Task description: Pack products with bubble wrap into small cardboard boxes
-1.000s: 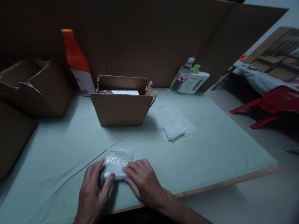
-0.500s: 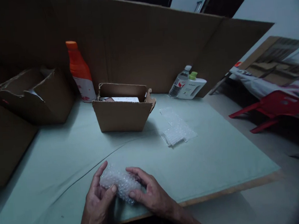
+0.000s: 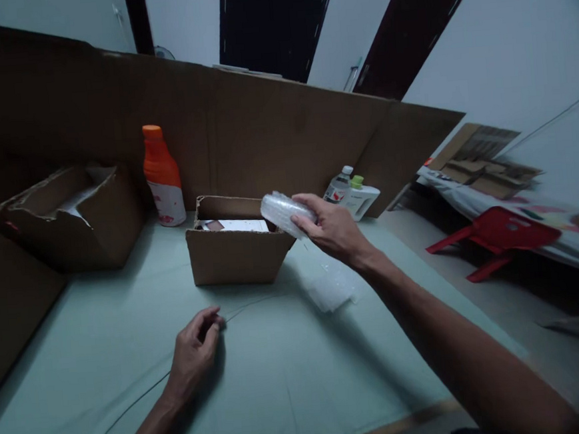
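My right hand (image 3: pixel 328 227) holds a bubble-wrapped bundle (image 3: pixel 286 212) raised over the right end of a small open cardboard box (image 3: pixel 237 258). Thumb and fingers pinch the bundle's right end; the wrap hides what is inside. A white box (image 3: pixel 243 225) with a dark picture on it shows within the cardboard box. My left hand (image 3: pixel 194 348), empty, is low over the cloth in front of that box, its fingers loosely curled with a gap to the thumb. Loose bubble wrap (image 3: pixel 330 291) lies on the cloth below my right forearm.
An orange bottle (image 3: pixel 163 177) stands behind the box to the left. At back right are a clear bottle (image 3: pixel 337 188) and a white green-capped bottle (image 3: pixel 362 201). Larger cartons (image 3: pixel 105 231) occupy the left side. A cardboard panel (image 3: pixel 263 132) walls the table's back.
My right hand has lifted the bubble-wrapped bundle from the front of the table up to the box. My left hand has let go of it. The view has tilted upward.
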{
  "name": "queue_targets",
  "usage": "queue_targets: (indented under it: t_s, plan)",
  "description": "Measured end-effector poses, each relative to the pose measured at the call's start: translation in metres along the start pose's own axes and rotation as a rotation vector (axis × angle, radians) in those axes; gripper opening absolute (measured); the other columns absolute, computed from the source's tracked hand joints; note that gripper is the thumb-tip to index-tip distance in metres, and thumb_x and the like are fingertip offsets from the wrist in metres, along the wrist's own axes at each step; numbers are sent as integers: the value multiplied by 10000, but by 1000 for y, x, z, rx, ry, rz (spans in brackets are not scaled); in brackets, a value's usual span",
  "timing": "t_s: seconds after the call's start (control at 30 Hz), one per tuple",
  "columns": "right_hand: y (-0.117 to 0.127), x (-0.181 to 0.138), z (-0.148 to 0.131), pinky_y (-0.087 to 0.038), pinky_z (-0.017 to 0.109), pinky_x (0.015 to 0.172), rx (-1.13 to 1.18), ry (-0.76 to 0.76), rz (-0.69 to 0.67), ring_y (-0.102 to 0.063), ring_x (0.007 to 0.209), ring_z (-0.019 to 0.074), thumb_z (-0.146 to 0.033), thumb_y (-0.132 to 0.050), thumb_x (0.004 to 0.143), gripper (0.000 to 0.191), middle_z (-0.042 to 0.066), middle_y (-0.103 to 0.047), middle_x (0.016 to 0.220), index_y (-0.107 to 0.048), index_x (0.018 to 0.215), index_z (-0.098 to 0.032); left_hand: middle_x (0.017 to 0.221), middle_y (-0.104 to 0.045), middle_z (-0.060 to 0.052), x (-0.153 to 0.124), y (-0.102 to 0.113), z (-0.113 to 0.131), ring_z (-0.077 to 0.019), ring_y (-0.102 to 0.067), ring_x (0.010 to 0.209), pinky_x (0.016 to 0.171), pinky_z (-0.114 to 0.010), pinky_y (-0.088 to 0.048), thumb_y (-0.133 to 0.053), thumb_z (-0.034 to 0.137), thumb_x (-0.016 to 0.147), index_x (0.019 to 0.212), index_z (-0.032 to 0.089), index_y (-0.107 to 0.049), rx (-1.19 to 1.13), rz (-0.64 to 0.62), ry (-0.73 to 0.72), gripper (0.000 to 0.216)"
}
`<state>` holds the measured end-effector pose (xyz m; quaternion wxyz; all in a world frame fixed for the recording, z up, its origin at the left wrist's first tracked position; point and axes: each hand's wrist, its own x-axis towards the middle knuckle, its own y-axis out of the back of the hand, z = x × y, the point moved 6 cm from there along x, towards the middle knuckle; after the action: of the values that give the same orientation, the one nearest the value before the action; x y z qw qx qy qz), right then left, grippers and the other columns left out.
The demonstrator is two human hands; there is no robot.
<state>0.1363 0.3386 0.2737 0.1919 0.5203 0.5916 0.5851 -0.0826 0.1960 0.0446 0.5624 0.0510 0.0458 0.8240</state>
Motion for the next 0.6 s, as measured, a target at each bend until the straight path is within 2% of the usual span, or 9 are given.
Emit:
queue_targets:
  t_s: [0.1, 0.17, 0.27, 0.33, 0.43, 0.53, 0.6]
  plan:
    - [-15, 37, -2, -464, 304, 738, -356, -49, -247, -683, 892, 251, -227, -517, 921, 303, 134, -755, 972, -742, 1102, -135, 867, -773, -98, -2, -3, -4, -243, -726, 828, 809, -382, -570, -662, 458, 773, 976, 171, -737, 23, -21, -33, 360]
    - [-23, 55, -8, -441, 288, 684, -486, -40, -375, -685, 824, 239, -200, -552, 878, 245, 131, -748, 874, -772, 959, -129, 862, -778, -98, -3, -2, -3, -240, -730, 808, 786, -370, -579, -657, 443, 780, 967, 171, -747, 41, -35, -61, 343]
    - [-43, 75, -18, -417, 263, 626, -441, 30, -643, -667, 725, 194, -172, -637, 816, 155, 78, -733, 779, -783, 860, -148, 862, -779, -95, 0, -1, -1, -233, -730, 789, 752, -350, -585, -645, 409, 789, 973, 170, -752, 75, -46, -112, 320]
    - [-57, 82, -22, -413, 257, 605, -396, 56, -765, -652, 676, 177, -141, -677, 772, 109, 53, -718, 722, -781, 806, -146, 880, -780, -90, 1, -2, -1, -230, -731, 796, 741, -342, -586, -634, 386, 796, 969, 179, -754, 96, -51, -149, 295]
    - [-77, 90, -21, -421, 261, 593, -419, 42, -752, -647, 650, 182, -85, -689, 707, 95, 58, -702, 667, -763, 747, -127, 896, -783, -85, 2, -5, -3, -228, -735, 804, 736, -336, -588, -614, 360, 809, 954, 194, -759, 116, -57, -199, 263]
    - [-96, 91, -20, -427, 258, 575, -417, 43, -713, -654, 662, 190, -47, -673, 665, 128, 88, -726, 719, -751, 734, -121, 897, -784, -79, 3, -9, -4, -223, -737, 812, 739, -330, -590, -603, 343, 822, 948, 203, -762, 131, -53, -234, 246]
    - [-99, 88, -20, -426, 253, 565, -398, 41, -682, -659, 669, 190, -41, -668, 659, 139, 105, -742, 764, -748, 733, -126, 890, -784, -77, 2, -10, -3, -222, -738, 806, 737, -328, -592, -601, 342, 828, 940, 204, -763, 141, -48, -248, 241]
